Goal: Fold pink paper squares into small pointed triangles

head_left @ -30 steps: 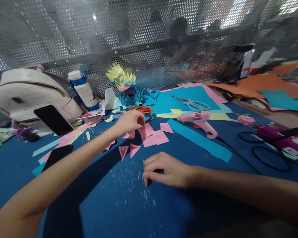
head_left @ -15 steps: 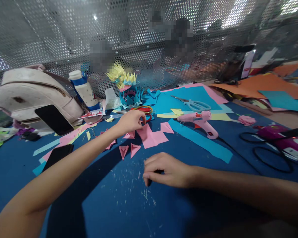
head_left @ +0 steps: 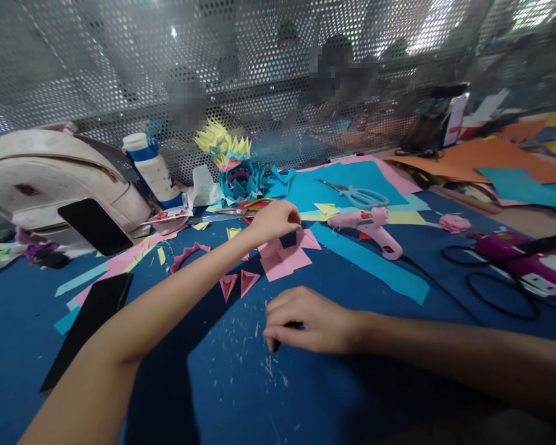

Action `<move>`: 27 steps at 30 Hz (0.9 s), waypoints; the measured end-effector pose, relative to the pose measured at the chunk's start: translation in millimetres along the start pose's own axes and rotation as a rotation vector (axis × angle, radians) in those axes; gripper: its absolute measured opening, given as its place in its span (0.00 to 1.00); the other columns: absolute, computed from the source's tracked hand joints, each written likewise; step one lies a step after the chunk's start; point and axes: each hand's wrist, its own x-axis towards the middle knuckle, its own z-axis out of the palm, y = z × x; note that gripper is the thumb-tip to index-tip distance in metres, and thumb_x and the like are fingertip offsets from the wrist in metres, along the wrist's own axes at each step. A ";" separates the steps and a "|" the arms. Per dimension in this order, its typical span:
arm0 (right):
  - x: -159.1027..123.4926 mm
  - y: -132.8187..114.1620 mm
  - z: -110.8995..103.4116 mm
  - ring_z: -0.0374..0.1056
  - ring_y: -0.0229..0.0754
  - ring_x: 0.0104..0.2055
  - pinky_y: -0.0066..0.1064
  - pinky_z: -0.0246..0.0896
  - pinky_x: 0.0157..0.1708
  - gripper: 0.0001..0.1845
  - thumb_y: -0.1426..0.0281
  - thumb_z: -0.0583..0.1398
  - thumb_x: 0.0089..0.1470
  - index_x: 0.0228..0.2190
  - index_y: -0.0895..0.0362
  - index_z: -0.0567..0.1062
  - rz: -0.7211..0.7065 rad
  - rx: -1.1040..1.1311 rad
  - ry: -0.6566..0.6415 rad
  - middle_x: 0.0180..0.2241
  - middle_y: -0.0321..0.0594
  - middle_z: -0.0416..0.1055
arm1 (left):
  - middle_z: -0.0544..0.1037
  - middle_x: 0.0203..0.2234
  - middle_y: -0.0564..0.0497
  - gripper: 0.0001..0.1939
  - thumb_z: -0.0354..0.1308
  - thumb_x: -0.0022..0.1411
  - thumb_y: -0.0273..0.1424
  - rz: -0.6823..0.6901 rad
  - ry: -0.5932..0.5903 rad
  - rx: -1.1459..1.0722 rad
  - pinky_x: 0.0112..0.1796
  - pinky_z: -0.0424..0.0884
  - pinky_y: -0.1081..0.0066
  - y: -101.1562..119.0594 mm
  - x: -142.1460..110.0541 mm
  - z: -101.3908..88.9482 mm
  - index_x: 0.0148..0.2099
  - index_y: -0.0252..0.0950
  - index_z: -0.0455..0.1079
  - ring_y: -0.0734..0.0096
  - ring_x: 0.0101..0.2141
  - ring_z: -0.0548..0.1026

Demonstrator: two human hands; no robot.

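My left hand [head_left: 277,221] reaches over the blue table, its fingers bent down and pinched at the corner of a pink paper square [head_left: 310,240], which still lies flat. Beneath the hand, more pink paper squares [head_left: 278,266] overlap. Two folded pink triangles [head_left: 249,282] lie nearer to me, left of the squares. A joined strip of pink points [head_left: 185,254] lies beyond my left forearm. My right hand [head_left: 306,320] rests on the table in front of the squares, fingers loosely curled in, with nothing seen in them.
Behind my left hand lie scissors [head_left: 231,211] and a blue-and-yellow paper model [head_left: 241,178]. To the right are a pink glue gun [head_left: 373,227] with its cord, blue-handled scissors [head_left: 364,196] and a purple power strip [head_left: 514,253]. Phones [head_left: 90,318], a bottle [head_left: 152,173] and a backpack [head_left: 60,173] stand left.
My left hand has moved right, from above the folded pink pieces to the pink square, uncovering the pink pointed strip. My right hand stays where it was. The view has shifted slightly.
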 end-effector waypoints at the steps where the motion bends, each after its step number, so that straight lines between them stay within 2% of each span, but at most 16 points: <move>1: -0.2 -0.2 -0.5 0.68 0.33 0.30 0.24 0.59 0.33 0.16 0.71 0.55 0.65 0.28 0.59 0.79 -0.008 -0.008 -0.003 0.27 0.36 0.74 | 0.73 0.49 0.44 0.16 0.59 0.69 0.37 -0.005 -0.008 -0.008 0.47 0.75 0.57 2.1 5.2 3.8 0.54 0.33 0.68 0.61 0.46 0.75; 5: -1.1 -0.8 -2.3 0.68 0.33 0.30 0.23 0.59 0.33 0.16 0.71 0.55 0.65 0.28 0.59 0.79 -0.026 -0.024 -0.017 0.27 0.36 0.74 | 0.73 0.49 0.44 0.17 0.59 0.69 0.37 -0.029 -0.058 -0.042 0.46 0.75 0.57 4.1 17.2 12.9 0.55 0.33 0.68 0.60 0.46 0.75; 10: -2.2 -0.5 -2.3 0.69 0.33 0.30 0.23 0.60 0.33 0.17 0.71 0.55 0.65 0.28 0.60 0.79 -0.048 -0.021 0.003 0.26 0.37 0.74 | 0.73 0.49 0.44 0.17 0.59 0.69 0.37 -0.054 -0.106 -0.097 0.45 0.76 0.58 1.0 18.0 14.5 0.55 0.33 0.68 0.61 0.45 0.75; 18: -2.2 -0.1 -1.7 0.69 0.34 0.30 0.24 0.60 0.33 0.17 0.70 0.55 0.65 0.28 0.59 0.79 -0.047 -0.034 0.001 0.27 0.37 0.75 | 0.72 0.50 0.44 0.17 0.59 0.69 0.37 -0.119 -0.031 -0.129 0.47 0.75 0.56 2.0 21.5 12.3 0.55 0.33 0.68 0.60 0.47 0.75; 27: -2.0 -0.6 -1.8 0.70 0.35 0.31 0.25 0.60 0.34 0.17 0.70 0.54 0.65 0.28 0.59 0.79 -0.054 -0.057 -0.011 0.27 0.37 0.75 | 0.73 0.49 0.44 0.17 0.59 0.69 0.37 -0.089 -0.071 -0.159 0.46 0.75 0.57 7.6 21.9 16.2 0.55 0.33 0.68 0.60 0.46 0.75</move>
